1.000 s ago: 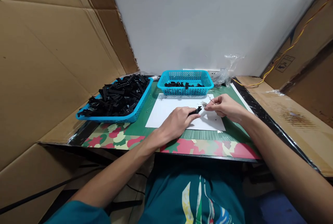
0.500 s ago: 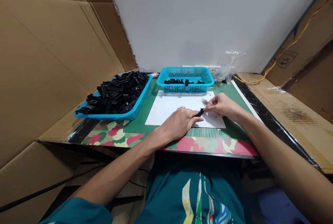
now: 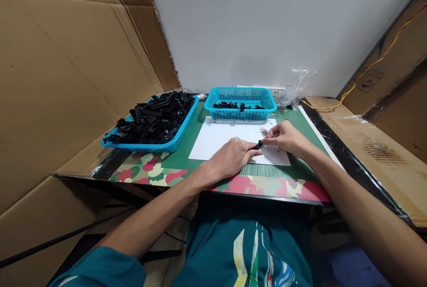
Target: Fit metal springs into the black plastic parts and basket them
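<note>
My left hand (image 3: pixel 231 159) is closed on a small black plastic part (image 3: pixel 258 145), pinning it low over a white sheet (image 3: pixel 213 138). Only the part's right end shows past the fingers. Close by on the right, my right hand (image 3: pixel 283 136) pinches a thin metal tool (image 3: pixel 271 135) beside that end; its tip is too small to make out. Beyond the fingers lies a little heap of tiny metal pieces (image 3: pixel 264 131) on the sheet. Another small heap (image 3: pixel 234 138) is partly hidden behind my left hand.
A blue basket (image 3: pixel 173 145) piled high with black plastic parts stands at the left. At the back, a smaller blue basket (image 3: pixel 240 115) holds some black parts. Clear plastic film (image 3: pixel 290 93) lies behind it. Cardboard walls flank the table, and a yellow cable (image 3: pixel 350 89) runs at the right.
The view has shifted slightly, so the table and baskets sit a little further right. Both hands keep nearly the same pose at the black part.
</note>
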The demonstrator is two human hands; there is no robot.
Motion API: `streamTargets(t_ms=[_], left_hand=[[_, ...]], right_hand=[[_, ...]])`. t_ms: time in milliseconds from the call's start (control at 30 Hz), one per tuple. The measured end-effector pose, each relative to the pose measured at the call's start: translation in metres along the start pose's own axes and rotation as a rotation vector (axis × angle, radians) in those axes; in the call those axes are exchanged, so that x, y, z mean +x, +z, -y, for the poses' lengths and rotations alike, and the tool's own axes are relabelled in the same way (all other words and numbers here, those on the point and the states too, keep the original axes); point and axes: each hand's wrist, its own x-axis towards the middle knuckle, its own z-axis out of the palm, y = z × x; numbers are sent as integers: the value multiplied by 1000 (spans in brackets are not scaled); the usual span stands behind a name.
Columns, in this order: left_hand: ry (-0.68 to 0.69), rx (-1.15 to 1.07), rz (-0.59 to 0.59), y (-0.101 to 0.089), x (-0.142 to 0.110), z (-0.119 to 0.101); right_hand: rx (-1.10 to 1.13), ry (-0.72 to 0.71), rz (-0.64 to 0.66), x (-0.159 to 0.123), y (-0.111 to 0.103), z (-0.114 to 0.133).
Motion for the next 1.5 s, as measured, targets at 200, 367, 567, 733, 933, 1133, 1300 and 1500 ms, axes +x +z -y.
streamTargets(t_ms=[200,367,567,733,933,1133,1300,1500], left_hand=[[4,8,-2,1,0,0],[8,-15,-7,1,0,2],[0,-39,-4,-1,0,1],[-17,-60,-8,-1,-1,0],[-31,-68,-21,0,-1,0],[-43,-45,-13,0,-1,-1],[-52,-58,-6,-2,-1,-2],[-60,-78,-9,-1,0,-2]], right_hand=[[-11,-23,-6,2,3,-5],[-21,-37,7,3,2,-6],[-30,-39,34,3,-2,-5],[-36,-33,67,2,-6,-4],[-54,-46,88,0,-7,-3],[-154,-79,1,1,-4,-2],[-211,-111,-14,-1,-3,1],[-239,-165,-1,-3,-13,1]])
